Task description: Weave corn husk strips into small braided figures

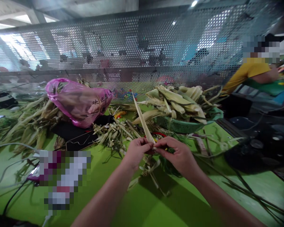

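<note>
Above the green table (161, 206), the left hand (136, 152) and right hand (177, 152) pinch the near end of a pale husk strip (143, 122), though fingertip contact is hard to make out; a green basket (177, 125) stands far right, a pink bag (81, 102) far left.

The place was a shared craft workshop in a large hall. Dried corn husks (177, 97) were heaped in a green basket (186, 126), and more plant stalks (35, 118) lay about a bright green worktable (146, 206). A metal screen (123, 37) full of round holes stood behind it, under heavy ceiling beams (34, 17). A person in a yellow top (247, 71) sat farther right; blurred shapes beyond the screen were probably more people.
</note>
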{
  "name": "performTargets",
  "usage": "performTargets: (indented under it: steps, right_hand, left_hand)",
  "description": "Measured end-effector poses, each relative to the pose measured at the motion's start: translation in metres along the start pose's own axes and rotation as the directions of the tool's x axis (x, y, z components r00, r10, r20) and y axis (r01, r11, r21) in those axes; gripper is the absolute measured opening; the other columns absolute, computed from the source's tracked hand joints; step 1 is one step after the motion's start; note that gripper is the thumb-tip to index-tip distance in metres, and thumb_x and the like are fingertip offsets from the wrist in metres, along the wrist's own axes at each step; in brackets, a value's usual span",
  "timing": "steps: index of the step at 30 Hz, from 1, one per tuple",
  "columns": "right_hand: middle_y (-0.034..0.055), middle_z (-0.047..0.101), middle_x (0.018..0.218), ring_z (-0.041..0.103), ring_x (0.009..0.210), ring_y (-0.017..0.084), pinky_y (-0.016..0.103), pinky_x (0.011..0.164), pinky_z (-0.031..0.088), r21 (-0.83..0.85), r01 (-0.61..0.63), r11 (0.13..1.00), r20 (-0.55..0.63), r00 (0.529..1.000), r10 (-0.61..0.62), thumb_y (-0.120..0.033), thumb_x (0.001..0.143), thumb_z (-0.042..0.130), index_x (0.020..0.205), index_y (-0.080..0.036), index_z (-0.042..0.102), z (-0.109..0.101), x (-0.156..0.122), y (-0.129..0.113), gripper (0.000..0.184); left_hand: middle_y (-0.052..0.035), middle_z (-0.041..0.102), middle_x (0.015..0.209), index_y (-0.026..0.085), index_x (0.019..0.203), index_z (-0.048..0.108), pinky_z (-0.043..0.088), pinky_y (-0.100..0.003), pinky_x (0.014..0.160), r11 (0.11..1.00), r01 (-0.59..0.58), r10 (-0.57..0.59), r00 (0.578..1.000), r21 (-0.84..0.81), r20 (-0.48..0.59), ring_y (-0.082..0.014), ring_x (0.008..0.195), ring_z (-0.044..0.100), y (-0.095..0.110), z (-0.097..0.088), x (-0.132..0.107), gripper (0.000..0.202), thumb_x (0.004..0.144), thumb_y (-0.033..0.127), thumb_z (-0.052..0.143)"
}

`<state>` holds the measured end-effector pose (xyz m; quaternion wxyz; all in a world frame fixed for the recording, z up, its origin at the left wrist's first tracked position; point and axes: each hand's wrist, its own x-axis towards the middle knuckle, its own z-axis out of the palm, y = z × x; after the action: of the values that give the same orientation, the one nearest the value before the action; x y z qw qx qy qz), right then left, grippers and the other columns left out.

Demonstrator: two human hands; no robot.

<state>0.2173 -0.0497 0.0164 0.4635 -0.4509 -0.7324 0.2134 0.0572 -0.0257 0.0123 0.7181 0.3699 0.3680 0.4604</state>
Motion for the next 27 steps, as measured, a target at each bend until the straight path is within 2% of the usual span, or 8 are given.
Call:
performTargets:
  steps: [3, 9, 12, 15, 18, 21, 24, 27]
  right_hand:
    - [0.0034, 0.068, 0.083, 0.064, 0.08, 0.018, 0.031, 0.076, 0.051, -0.019, 0.029, 0.999, 0.006, 1.0, -0.029, -0.022, 0.081, 0.065, 0.082, -0.021, 0.069, -0.001, 0.0, 0.003, 0.004]
    - [0.0038, 0.07, 0.086, 0.065, 0.078, 0.019, 0.031, 0.073, 0.053, 0.047, -0.101, 0.994, -0.003, 0.995, 0.101, -0.029, 0.079, 0.068, 0.092, -0.02, 0.067, 0.0, 0.001, 0.001, 0.016]
    - [0.0042, 0.07, 0.086, 0.065, 0.076, 0.019, 0.031, 0.073, 0.053, 0.046, -0.102, 0.994, 0.005, 0.995, 0.102, -0.029, 0.079, 0.066, 0.092, -0.02, 0.067, 0.0, 0.001, -0.001, 0.015]
    - [0.0031, 0.068, 0.082, 0.063, 0.078, 0.019, 0.031, 0.074, 0.051, 0.033, -0.032, 0.999, 0.002, 0.999, 0.032, -0.021, 0.077, 0.063, 0.082, -0.021, 0.066, -0.002, 0.001, -0.001, 0.006]
    - [0.0008, 0.063, 0.076, 0.061, 0.075, 0.017, 0.029, 0.072, 0.048, 0.034, 0.022, 0.999, 0.021, 1.0, -0.023, -0.007, 0.071, 0.054, 0.073, -0.021, 0.062, -0.001, 0.001, -0.002, 0.015]
    - [0.0007, 0.062, 0.075, 0.06, 0.076, 0.017, 0.029, 0.073, 0.047, 0.033, 0.024, 0.999, 0.04, 0.999, -0.025, -0.005, 0.069, 0.051, 0.069, -0.021, 0.06, -0.004, 0.003, -0.005, 0.018]
    - [0.0033, 0.066, 0.087, 0.061, 0.08, 0.018, 0.03, 0.075, 0.048, -0.008, -0.034, 0.999, 0.018, 0.999, 0.034, -0.015, 0.076, 0.058, 0.083, -0.021, 0.066, -0.021, 0.007, -0.006, 0.012]
    - [0.0046, 0.068, 0.099, 0.061, 0.078, 0.017, 0.031, 0.075, 0.049, -0.068, -0.151, 0.986, -0.118, 0.983, 0.143, -0.025, 0.08, 0.062, 0.105, -0.022, 0.064, -0.054, 0.008, -0.002, 0.025]
  left_hand:
    - [-0.0018, 0.062, 0.061, 0.011, 0.064, 0.066, 0.048, -0.023, 0.061, 1.0, 0.001, -0.001, 1.0, -0.01, 0.005, -0.0084, 0.053, 0.055, 0.0, 0.0, -0.001, 0.022, 0.054, 0.026, 0.081]
    - [-0.003, 0.064, 0.065, 0.012, 0.07, 0.067, 0.048, -0.022, 0.063, 0.999, -0.029, 0.029, 0.999, -0.018, 0.025, -0.0085, 0.054, 0.056, 0.0, 0.001, -0.002, 0.021, 0.063, 0.031, 0.076]
    - [-0.0041, 0.064, 0.065, 0.013, 0.071, 0.067, 0.047, -0.023, 0.061, 0.999, -0.032, 0.032, 0.999, -0.009, 0.014, -0.0093, 0.054, 0.055, 0.002, 0.001, -0.003, 0.019, 0.065, 0.03, 0.073]
    - [-0.0038, 0.063, 0.065, 0.013, 0.068, 0.066, 0.047, -0.023, 0.061, 0.999, -0.036, 0.036, 0.999, 0.025, 0.009, -0.0091, 0.054, 0.054, 0.005, 0.002, -0.003, 0.015, 0.063, 0.025, 0.073]
    - [-0.0029, 0.063, 0.064, 0.013, 0.067, 0.066, 0.045, -0.022, 0.06, 0.993, -0.059, 0.055, 0.998, 0.1, 0.041, -0.0093, 0.055, 0.053, 0.005, 0.003, -0.003, 0.012, 0.058, 0.019, 0.072]
    - [-0.0027, 0.064, 0.063, 0.013, 0.067, 0.068, 0.042, -0.022, 0.058, 0.985, -0.081, 0.073, 0.996, 0.152, 0.058, -0.0101, 0.056, 0.053, 0.003, 0.004, -0.003, 0.01, 0.059, 0.017, 0.069]
    - [-0.0039, 0.065, 0.065, 0.012, 0.068, 0.068, 0.043, -0.022, 0.058, 0.984, -0.094, 0.09, 0.996, 0.154, 0.028, -0.0109, 0.058, 0.054, 0.001, 0.001, -0.001, 0.01, 0.059, 0.017, 0.068]
    - [-0.0034, 0.064, 0.062, 0.012, 0.068, 0.067, 0.043, -0.023, 0.058, 0.984, -0.122, 0.129, 0.991, 0.131, -0.04, -0.0106, 0.056, 0.053, 0.001, -0.005, 0.002, 0.012, 0.059, 0.02, 0.07]
